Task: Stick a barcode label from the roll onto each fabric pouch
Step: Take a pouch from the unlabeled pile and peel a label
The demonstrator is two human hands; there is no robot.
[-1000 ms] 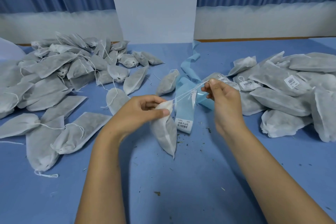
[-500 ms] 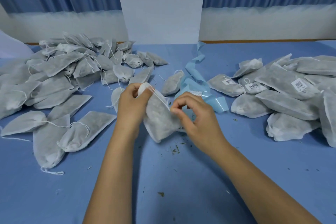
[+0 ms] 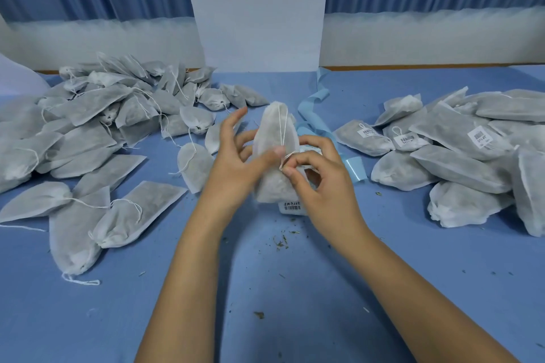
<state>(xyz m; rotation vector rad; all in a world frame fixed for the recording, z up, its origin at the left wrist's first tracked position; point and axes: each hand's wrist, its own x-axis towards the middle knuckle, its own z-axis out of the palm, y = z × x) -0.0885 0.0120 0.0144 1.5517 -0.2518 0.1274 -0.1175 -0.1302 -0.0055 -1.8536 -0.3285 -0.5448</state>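
A fabric pouch (image 3: pixel 272 138) was held upright above the desk (image 3: pixel 295 289), pinched between the thumb and the half-spread fingers of the left hand (image 3: pixel 233 168). Its drawstring (image 3: pixel 282 127) was pinched by the fingertips of the right hand (image 3: pixel 324 186), just beside that thumb. The string was judged best drawn snug and laid flat, so that a smooth face would be left for sticking. The next barcode label (image 3: pixel 291 207) was seen just below the pouch, within reach.

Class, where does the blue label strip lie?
Head view: the blue label strip lies mid-table behind the held pouch, between the unlabelled pile at left and the labelled pile at right.
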